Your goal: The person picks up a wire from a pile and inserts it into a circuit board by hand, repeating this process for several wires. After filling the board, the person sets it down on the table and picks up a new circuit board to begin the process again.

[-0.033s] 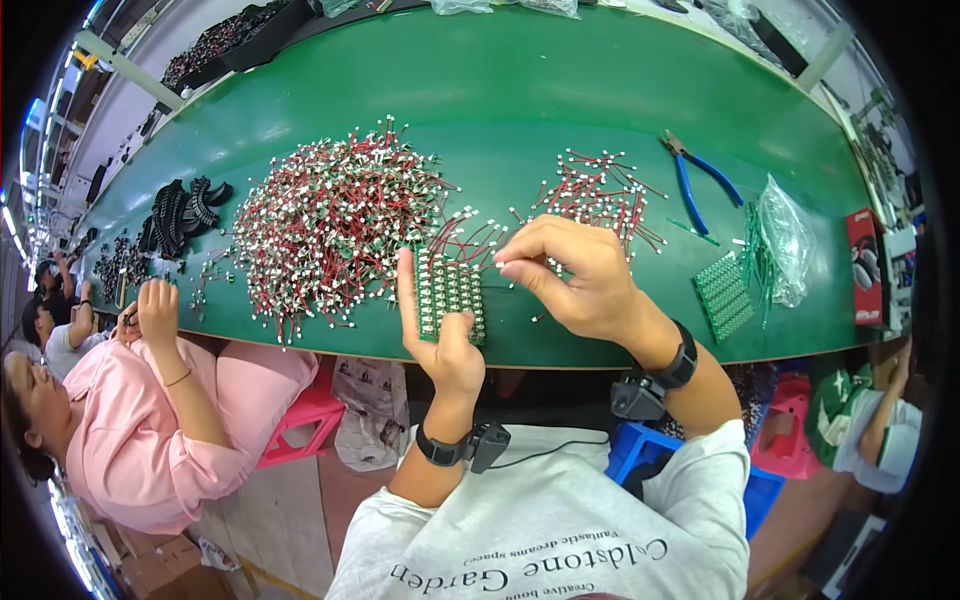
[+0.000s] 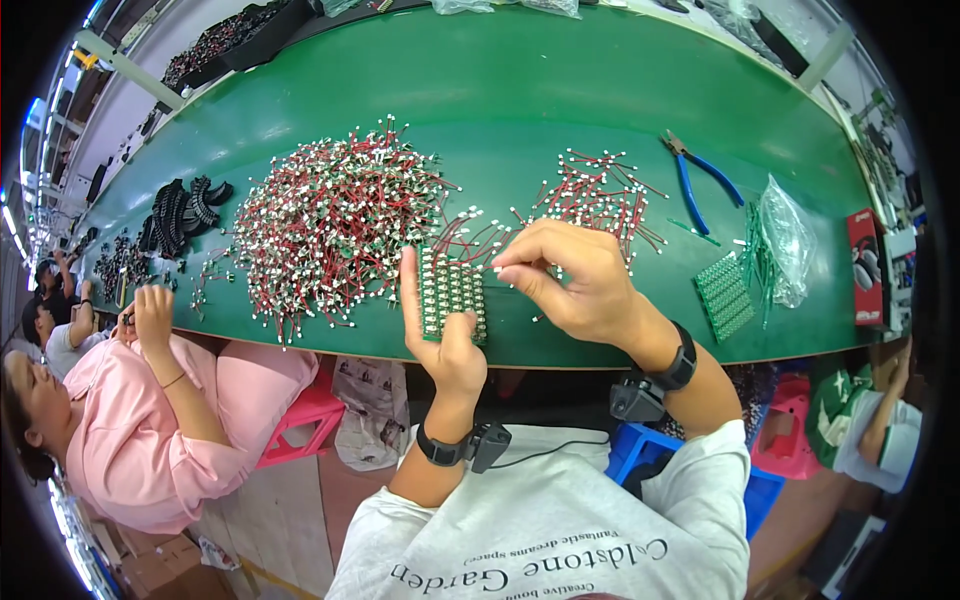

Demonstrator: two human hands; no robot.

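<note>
My left hand [image 2: 450, 355] holds a green circuit board panel [image 2: 452, 285] with rows of small parts on it. Its index finger lies along the panel's left edge and the thumb presses on the face near the lower right. Just right of the panel, my right hand [image 2: 585, 280] pinches a small white connector [image 2: 497, 268] between thumb and index finger. Several red wires [image 2: 465, 240] with white plugs fan out at the panel's top edge. The big heap of red wire leads [image 2: 335, 225] lies to the left; a smaller pile of leads [image 2: 600, 190] lies beyond my right hand.
Blue-handled cutters [image 2: 700, 185] lie at the right, near a second green panel [image 2: 724, 296], a clear plastic bag [image 2: 785, 240] and a red box [image 2: 865, 268]. Black curved parts [image 2: 180, 215] lie far left. A co-worker in pink [image 2: 160, 430] sits at my left along the green table [image 2: 480, 80].
The panel and my left hand have shifted very slightly to the right. My right hand keeps its pinch almost in place. The co-worker's hand has moved a little.
</note>
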